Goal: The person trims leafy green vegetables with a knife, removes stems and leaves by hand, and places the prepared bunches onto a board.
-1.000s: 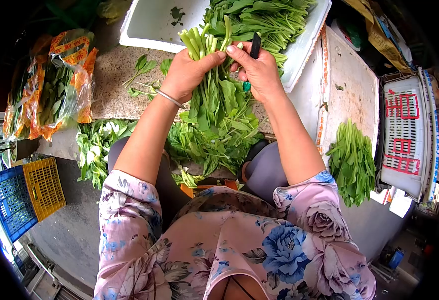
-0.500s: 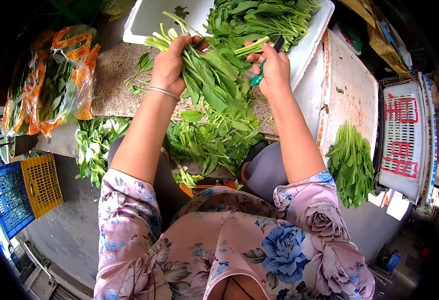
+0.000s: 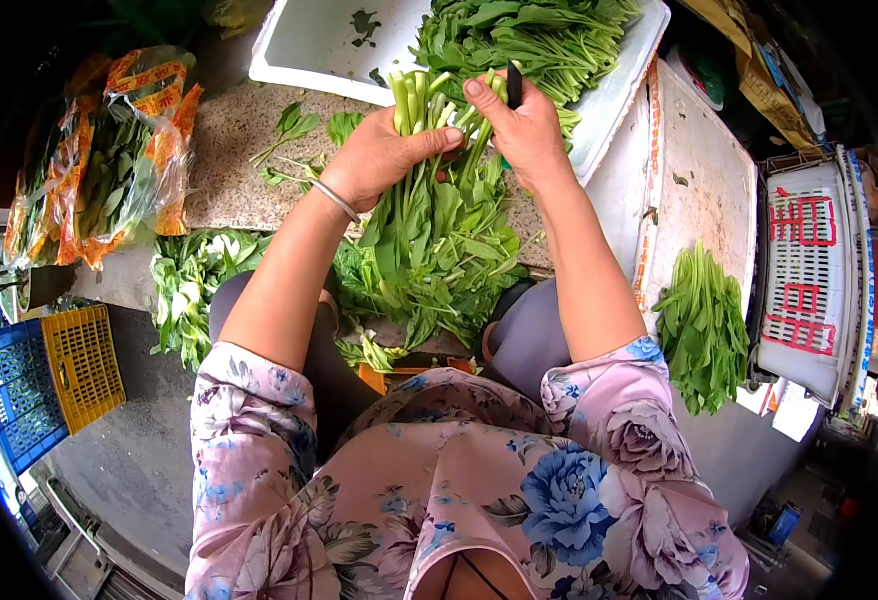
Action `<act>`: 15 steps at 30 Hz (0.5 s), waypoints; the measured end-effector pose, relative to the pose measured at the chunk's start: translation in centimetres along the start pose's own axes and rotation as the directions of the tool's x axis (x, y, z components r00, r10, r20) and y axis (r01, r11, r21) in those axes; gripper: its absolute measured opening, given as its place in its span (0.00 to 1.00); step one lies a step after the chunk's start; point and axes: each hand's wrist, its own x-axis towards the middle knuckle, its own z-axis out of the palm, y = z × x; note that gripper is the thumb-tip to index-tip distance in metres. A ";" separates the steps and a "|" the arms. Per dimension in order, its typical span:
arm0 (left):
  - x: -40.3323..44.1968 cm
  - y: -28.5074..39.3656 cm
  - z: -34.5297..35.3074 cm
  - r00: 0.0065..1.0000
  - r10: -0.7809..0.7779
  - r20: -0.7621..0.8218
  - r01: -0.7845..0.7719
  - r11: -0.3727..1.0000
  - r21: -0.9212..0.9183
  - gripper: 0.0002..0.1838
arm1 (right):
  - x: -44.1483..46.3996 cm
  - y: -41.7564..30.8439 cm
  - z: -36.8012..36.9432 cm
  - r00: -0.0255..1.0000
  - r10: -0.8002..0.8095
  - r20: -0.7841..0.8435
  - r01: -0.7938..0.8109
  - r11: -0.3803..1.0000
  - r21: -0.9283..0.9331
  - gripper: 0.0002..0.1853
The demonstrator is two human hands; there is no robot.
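Observation:
My left hand [image 3: 384, 160], with a bangle at the wrist, is wrapped round a bunch of leafy greens [image 3: 411, 215], stems up and leaves hanging down. Close beside it, my right hand [image 3: 526, 130] grips more green stems. A black-handled tool [image 3: 514, 86] sticks up from the same hand; its lower part is hidden. Beneath both hands lies a pile of loose leaves [image 3: 459, 290]. Behind them, a white foam box [image 3: 309, 60] holds many greens [image 3: 529, 45].
Bagged greens [image 3: 109, 170] are at the left, above blue [image 3: 21, 395] and yellow [image 3: 84, 365] crates. Pale greens [image 3: 191, 290] lie left of my knees. More greens [image 3: 704, 330] hang by a foam lid [image 3: 704, 190] at the right, near a white basket [image 3: 801, 270].
Since half a second ago, my hands have come together, the left moving right and the right slightly left. The stems in my right hand now stand upright beside the left bunch.

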 end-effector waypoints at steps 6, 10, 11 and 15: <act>0.6 -0.4 -1.5 0.981 0.154 -0.122 -0.118 0.960 0.254 0.17 | 1.4 1.0 -3.0 0.997 -0.069 -0.038 0.038 0.840 -0.542 0.21; 0.1 0.0 -0.8 0.995 0.103 -0.016 -0.093 0.951 0.296 0.19 | -0.5 -0.8 -1.2 0.931 0.141 0.336 -0.094 0.984 -0.154 0.18; 0.2 0.0 -0.7 0.995 0.102 -0.017 -0.092 0.951 0.296 0.19 | -1.0 -1.8 -0.7 0.924 0.142 0.354 -0.125 0.990 -0.071 0.17; -0.1 0.5 -0.4 0.992 0.092 0.088 -0.113 0.952 0.284 0.24 | -1.2 -0.9 -0.2 0.914 0.225 0.337 -0.236 0.972 -0.008 0.14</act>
